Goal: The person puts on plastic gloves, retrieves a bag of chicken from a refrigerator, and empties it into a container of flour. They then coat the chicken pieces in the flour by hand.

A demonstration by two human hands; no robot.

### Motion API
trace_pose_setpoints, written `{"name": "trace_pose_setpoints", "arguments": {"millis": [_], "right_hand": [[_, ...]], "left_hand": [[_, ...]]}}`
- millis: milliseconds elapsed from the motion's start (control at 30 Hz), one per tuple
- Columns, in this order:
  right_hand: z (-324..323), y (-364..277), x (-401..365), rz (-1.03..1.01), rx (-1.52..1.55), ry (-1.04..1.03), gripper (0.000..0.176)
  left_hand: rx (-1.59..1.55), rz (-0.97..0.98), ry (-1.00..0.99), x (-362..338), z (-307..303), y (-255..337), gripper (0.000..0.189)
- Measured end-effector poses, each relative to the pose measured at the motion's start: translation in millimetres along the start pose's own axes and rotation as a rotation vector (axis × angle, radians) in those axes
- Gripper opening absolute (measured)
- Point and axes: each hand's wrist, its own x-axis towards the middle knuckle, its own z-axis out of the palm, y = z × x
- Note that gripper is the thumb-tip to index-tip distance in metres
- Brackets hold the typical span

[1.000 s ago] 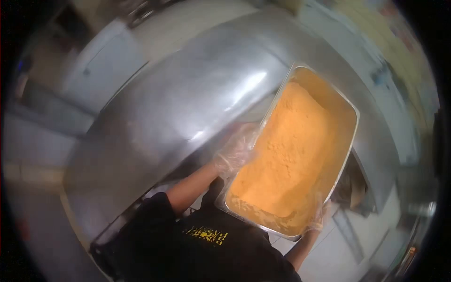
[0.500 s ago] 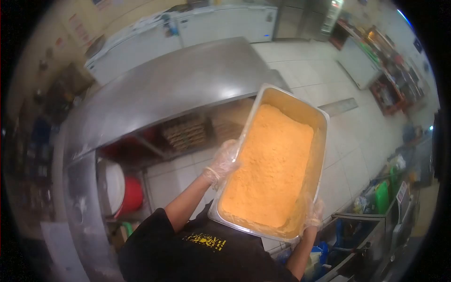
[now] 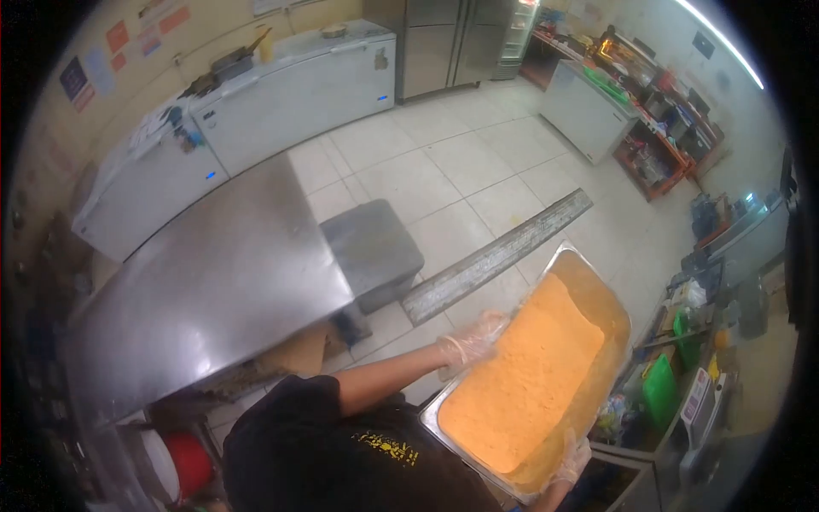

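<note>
I carry a deep metal pan (image 3: pixel 620 375), tilted in front of my body. Orange, crumbly-looking food (image 3: pixel 529 367) lies in it, filling most of the length. My left hand (image 3: pixel 474 340), in a clear plastic glove, holds the pan's long left rim. At the lower right side my right hand (image 3: pixel 573 461), gloved too, grips the wall near the corner. Some fingertips of both hands are hidden by the pan or blurred.
A steel table (image 3: pixel 213 273) stands on the left, a grey lidded bin (image 3: pixel 371 247) at its end. A metal floor grate (image 3: pixel 499 256) crosses the tiles. White chest freezers (image 3: pixel 294 90) line the back wall; shelves with green boards (image 3: pixel 659 388) are on the right.
The view has swung right, and the steel table now sits further left. The pan, still in both hands, has shifted right and down in view. The grey bin and more floor have come into sight.
</note>
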Motion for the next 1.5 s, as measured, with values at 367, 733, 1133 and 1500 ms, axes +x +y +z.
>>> {"name": "trace_pose_setpoints", "arguments": {"millis": [367, 733, 1133, 1500], "right_hand": [[198, -156, 405, 0.019, 0.122, -0.183, 0.049], [573, -410, 637, -0.347, -0.100, -0.640, 0.039], [967, -631, 766, -0.125, 0.125, -0.829, 0.032], [1405, -820, 900, -0.624, -0.157, -0.966, 0.039]], "left_hand": [[0.220, -0.161, 0.293, 307, -141, -115, 0.071], [-0.305, -0.259, 0.836, 418, -420, -309, 0.074], [-0.163, -0.590, 0.997, 547, -777, -462, 0.073], [-0.025, -0.668, 1.122, 627, -1128, -623, 0.073]]}}
